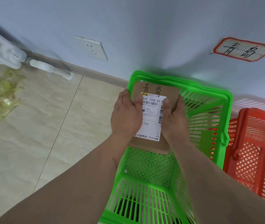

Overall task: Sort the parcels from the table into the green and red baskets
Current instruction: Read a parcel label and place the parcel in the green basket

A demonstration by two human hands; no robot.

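The cardboard parcel (154, 113) is held by its sides in the left hand (126, 118) and right hand (175, 118) above the green basket (212, 101), and should be lowered flat before it is released.

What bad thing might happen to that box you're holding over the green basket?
Both hands, left hand and right hand, grip the cardboard parcel only by its side edges, so it might slip and drop hard into the green basket. The red basket stands right beside it, so a careless toss might land there. The parcel could also catch on the green rim.
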